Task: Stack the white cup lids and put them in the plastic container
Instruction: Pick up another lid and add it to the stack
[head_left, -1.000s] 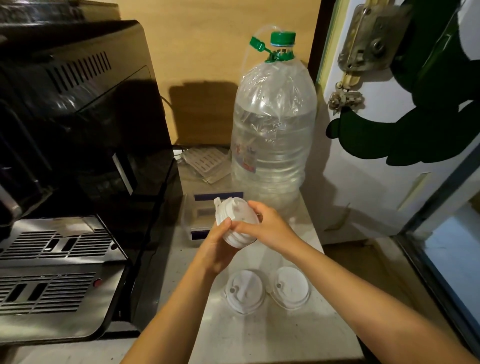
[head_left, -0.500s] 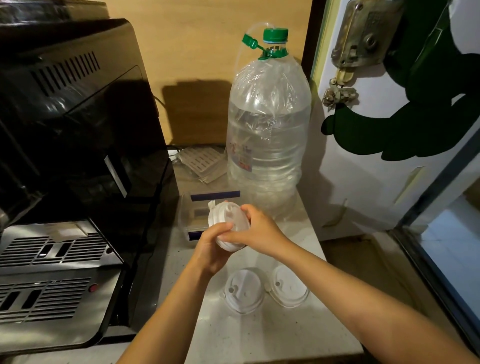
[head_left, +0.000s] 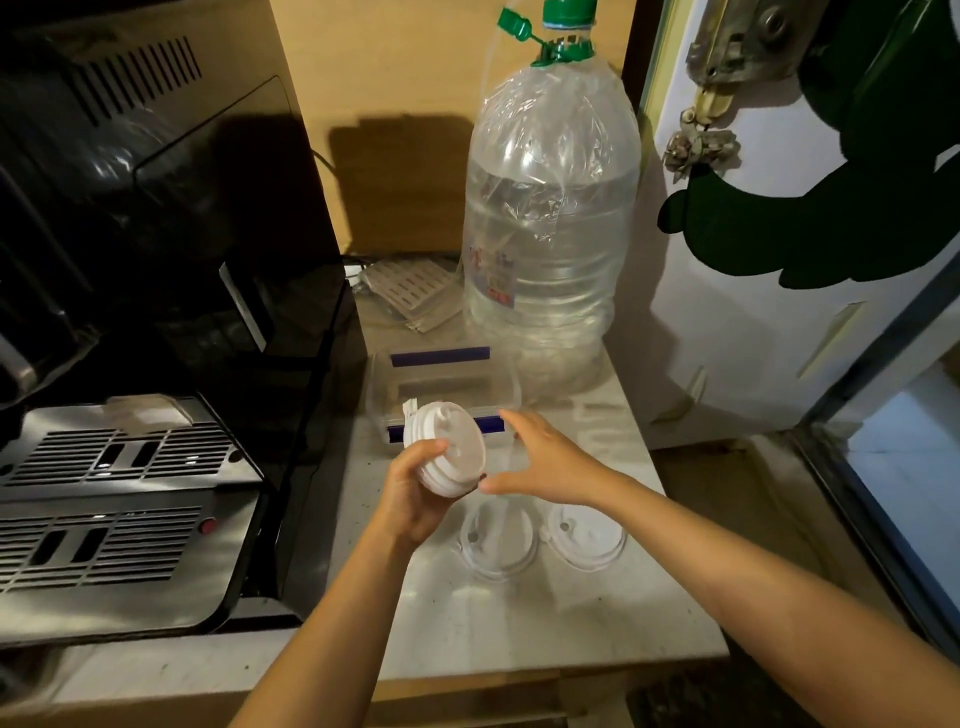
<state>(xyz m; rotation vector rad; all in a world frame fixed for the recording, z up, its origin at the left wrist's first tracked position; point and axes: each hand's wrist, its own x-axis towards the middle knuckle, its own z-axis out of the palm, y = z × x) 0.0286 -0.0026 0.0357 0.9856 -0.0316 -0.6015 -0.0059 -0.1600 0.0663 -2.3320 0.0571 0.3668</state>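
Note:
My left hand (head_left: 415, 493) grips a stack of white cup lids (head_left: 451, 447), tilted so their tops face right. My right hand (head_left: 540, 462) hovers just to the right of the stack, fingers spread, thumb tip near the stack's lower edge, holding nothing. Two more white lids lie flat on the counter below my hands: one (head_left: 496, 545) on the left, one (head_left: 587, 535) on the right. A clear plastic container (head_left: 498, 379) with blue clips stands just behind the stack, partly hidden by it.
A big water bottle (head_left: 550, 218) with a green cap stands behind the container. A black coffee machine (head_left: 156, 260) with a steel drip tray fills the left. The counter's edge (head_left: 691, 618) drops off at the right, beside a white door (head_left: 779, 312).
My right hand has let go of the lid stack and drawn back to the right with fingers spread. My left hand keeps the stack, now slightly lower.

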